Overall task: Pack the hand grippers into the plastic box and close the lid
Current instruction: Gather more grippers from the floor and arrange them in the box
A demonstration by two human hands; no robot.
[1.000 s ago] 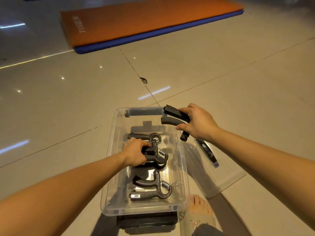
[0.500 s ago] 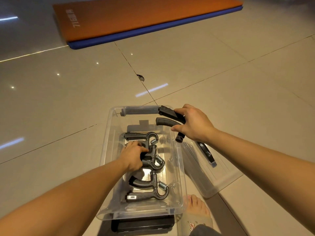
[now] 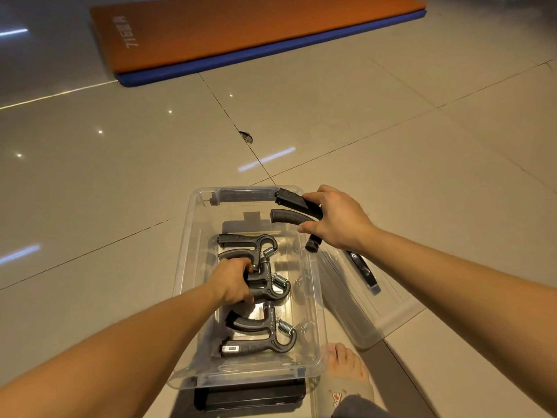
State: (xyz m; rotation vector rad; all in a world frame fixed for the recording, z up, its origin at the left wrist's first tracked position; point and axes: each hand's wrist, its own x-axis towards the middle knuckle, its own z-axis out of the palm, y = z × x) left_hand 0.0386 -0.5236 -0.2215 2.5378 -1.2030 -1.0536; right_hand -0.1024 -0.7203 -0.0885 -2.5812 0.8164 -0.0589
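left fingers (image 3: 238, 263) clasp gripper (image 3: 269, 289), right fingers (image 3: 313, 196) another (image 3: 288, 217)

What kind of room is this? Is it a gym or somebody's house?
Probably a workout spot at home or in a small gym; I can't tell which. An orange exercise mat lies on a shiny tiled floor, and hand grippers sit in a clear plastic box.

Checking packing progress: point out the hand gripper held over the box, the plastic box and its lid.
held hand gripper (image 3: 287, 216): head view, on its lower handle.
plastic box (image 3: 247, 369): head view, on the near end wall.
lid (image 3: 391, 315): head view, on its clear panel.
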